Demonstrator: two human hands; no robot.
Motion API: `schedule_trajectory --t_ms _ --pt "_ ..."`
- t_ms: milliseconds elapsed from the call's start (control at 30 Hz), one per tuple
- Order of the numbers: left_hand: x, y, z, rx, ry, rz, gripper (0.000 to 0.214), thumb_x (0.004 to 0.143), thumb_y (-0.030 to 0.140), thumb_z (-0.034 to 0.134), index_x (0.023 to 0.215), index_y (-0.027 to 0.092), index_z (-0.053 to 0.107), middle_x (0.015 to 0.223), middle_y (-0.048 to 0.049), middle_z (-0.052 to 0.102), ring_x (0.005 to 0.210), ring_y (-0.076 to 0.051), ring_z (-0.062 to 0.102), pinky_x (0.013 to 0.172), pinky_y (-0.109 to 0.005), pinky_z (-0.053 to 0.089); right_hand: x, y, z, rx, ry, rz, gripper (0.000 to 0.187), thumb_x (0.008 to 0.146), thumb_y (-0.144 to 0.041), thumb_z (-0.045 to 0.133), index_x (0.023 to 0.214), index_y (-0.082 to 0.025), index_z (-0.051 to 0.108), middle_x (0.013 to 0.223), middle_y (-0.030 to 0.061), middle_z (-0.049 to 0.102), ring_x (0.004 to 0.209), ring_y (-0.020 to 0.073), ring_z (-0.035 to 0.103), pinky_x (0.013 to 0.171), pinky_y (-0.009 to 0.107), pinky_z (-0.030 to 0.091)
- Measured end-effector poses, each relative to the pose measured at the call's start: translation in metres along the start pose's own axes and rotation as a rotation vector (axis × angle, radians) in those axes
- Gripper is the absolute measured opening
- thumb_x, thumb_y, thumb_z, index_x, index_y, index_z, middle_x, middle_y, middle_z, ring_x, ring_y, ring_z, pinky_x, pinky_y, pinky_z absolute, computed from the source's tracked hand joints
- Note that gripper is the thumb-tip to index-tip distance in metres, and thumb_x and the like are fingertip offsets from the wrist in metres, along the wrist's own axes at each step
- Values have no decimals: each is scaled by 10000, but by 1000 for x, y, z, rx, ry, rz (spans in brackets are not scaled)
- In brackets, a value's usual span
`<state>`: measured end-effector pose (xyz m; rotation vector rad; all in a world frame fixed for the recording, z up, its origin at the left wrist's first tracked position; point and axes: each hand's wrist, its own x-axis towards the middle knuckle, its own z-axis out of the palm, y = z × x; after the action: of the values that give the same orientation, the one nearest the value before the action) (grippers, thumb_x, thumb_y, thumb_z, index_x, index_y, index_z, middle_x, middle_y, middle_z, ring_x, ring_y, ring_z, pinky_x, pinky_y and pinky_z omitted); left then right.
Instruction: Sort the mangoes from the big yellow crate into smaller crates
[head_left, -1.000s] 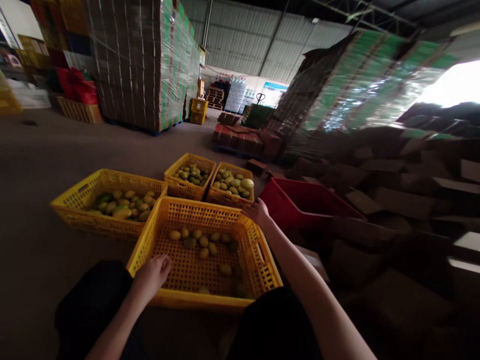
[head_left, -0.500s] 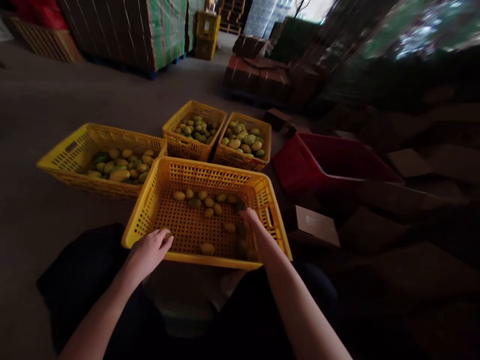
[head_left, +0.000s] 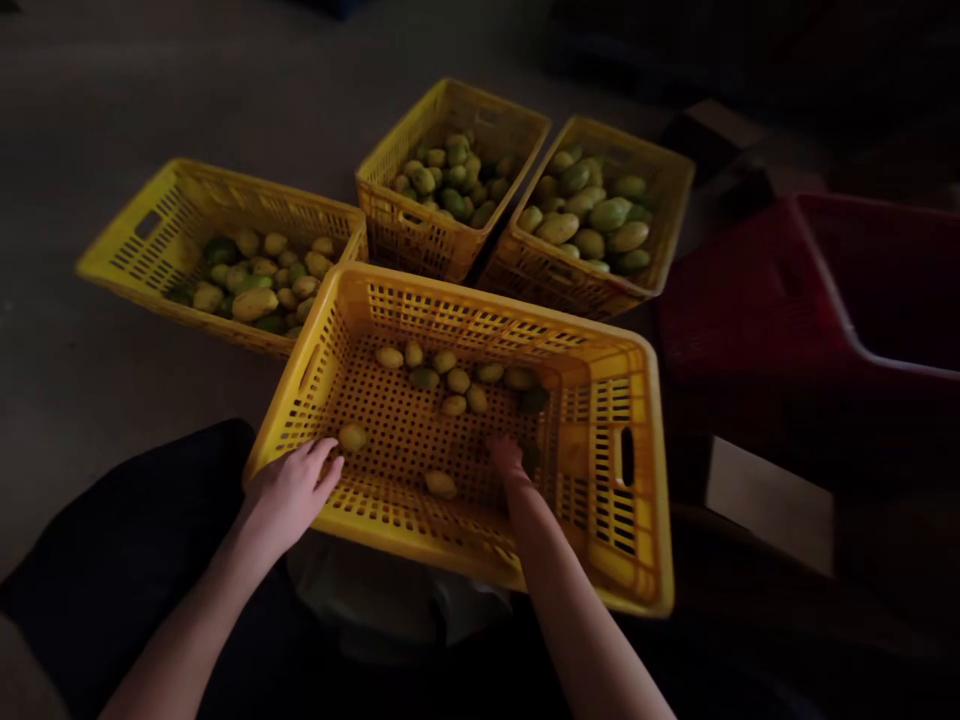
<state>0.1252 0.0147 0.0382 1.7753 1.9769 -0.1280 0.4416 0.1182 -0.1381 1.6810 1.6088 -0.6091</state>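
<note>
A yellow perforated plastic crate [head_left: 480,310] stands before my knees with several yellow-green mangoes [head_left: 457,380] scattered on its floor. My left hand [head_left: 296,490] hangs over its near left corner, thumb and fingers apart, just beside a single yellow mango [head_left: 352,437]. Deep in the crate, my right hand [head_left: 506,455] reaches down near the right side, close to a dark green mango [head_left: 529,455]. Its fingers are dim and blurred, so any grip is hidden. One more mango [head_left: 440,485] lies between the hands, near the front wall.
Behind the crate stand a yellow crate of mangoes at left [head_left: 112,260], one in the middle [head_left: 409,225] and one at right [head_left: 570,280]. A red bin [head_left: 735,290] and a cardboard box [head_left: 769,505] are on the right. Grey floor shows at left.
The view has tilted down and come closer to the crates. My right hand has moved nearer to me inside the crate. A mango now shows clear beside my left fingers.
</note>
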Motion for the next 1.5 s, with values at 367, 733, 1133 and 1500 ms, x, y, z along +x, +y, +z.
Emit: schedule_trajectory --t_ms 367,733,1133,1500 --pt "-3 26 -11 6 -111 147 334 958 316 416 1208 213 613 1092 -59 718 932 -214 684 752 -283 489 -107 -11 -129 -67 273 -323 415 815 -355 649 1133 -90 625 1120 225 660 1088 329 616 818 367 488" --pt "-33 8 -19 -132 -224 147 382 923 413 396 1148 243 654 1132 -38 702 990 -202 656 844 -273 473 -267 51 -90 982 807 -275 408 829 -589 516 853 -194 614 678 34 610 595 188 564 540 300 425" --pt "154 92 66 361 -290 147 331 845 233 578 1151 123 641 1184 -177 662 1085 -304 623 910 -359 466 -259 15 -77 584 548 -176 297 788 -456 560 845 -167 593 750 110 675 755 251 671 606 286 441" --pt "238 122 138 411 -159 156 740 830 129 543 1498 87 228 1514 -212 345 1372 -328 322 1070 -425 347 -265 8 -63 637 362 -329 209 762 -284 598 886 -120 633 810 145 654 798 273 636 672 358 525"
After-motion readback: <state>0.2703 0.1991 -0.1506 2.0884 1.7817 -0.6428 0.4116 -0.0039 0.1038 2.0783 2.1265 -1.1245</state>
